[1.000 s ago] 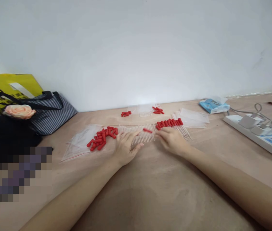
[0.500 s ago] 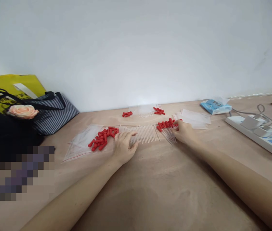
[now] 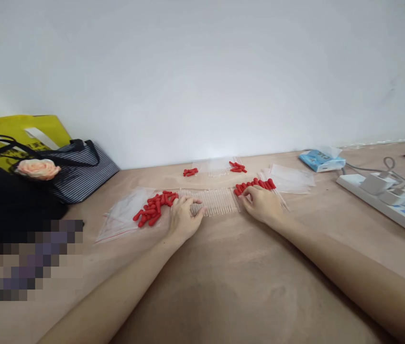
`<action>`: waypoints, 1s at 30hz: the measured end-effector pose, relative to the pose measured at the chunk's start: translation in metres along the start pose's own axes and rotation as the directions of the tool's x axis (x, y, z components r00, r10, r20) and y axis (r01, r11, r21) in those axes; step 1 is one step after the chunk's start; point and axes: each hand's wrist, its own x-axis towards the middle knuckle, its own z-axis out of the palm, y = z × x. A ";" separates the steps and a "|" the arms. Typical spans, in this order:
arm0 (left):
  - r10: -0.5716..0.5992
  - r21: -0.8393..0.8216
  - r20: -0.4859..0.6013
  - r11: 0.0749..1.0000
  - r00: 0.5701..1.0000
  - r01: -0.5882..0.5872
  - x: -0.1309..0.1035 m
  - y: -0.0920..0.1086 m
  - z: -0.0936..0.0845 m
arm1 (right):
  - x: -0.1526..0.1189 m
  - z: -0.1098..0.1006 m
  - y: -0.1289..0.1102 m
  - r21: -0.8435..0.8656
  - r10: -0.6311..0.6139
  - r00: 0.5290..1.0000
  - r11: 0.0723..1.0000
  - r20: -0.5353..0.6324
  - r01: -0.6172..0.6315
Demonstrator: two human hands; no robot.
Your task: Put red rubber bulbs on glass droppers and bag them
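Note:
My left hand (image 3: 184,217) rests at the left end of a row of thin clear glass tubes (image 3: 218,200), fingers bent and apart from the thumb, with nothing visible in it. Close beside it lies a heap of loose red rubber bulbs (image 3: 152,210). My right hand (image 3: 261,203) is over the glass droppers with red bulbs (image 3: 259,183), which lie side by side right of the tube row. Its fingers are curled together by the leftmost dropper; what they pinch, if anything, is hidden. Some dropper stems are covered by this hand.
Clear zip bags lie in a left stack (image 3: 119,217) and a right stack (image 3: 291,179). Further back is another bag (image 3: 211,165) near small bulb groups. A blue tissue pack (image 3: 320,161) and a white power strip (image 3: 367,193) stand right; a striped bag (image 3: 83,174) stands left.
My right hand has moved left across the droppers, from their right end to their left end, uncovering the right-hand bulbs and stems. My left hand has stayed nearly in place.

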 end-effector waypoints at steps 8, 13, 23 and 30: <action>0.006 0.052 0.005 0.999 1.000 -0.006 0.002 0.003 -0.006 | 0.027 0.002 -0.037 -0.125 0.091 0.973 0.990 0.213 -0.065; -0.121 0.237 -0.001 0.964 0.993 0.118 0.036 -0.030 -0.045 | 0.029 0.006 -0.040 -0.103 0.096 0.969 0.992 0.228 -0.074; 0.056 0.088 0.356 0.992 0.933 -0.093 0.056 -0.086 -0.072 | 0.031 0.002 -0.044 -0.066 0.092 0.972 0.995 0.215 -0.080; 0.318 0.081 0.490 0.911 0.812 -0.405 0.054 -0.076 -0.064 | 0.013 -0.017 -0.023 0.046 -0.002 0.987 0.999 0.160 -0.006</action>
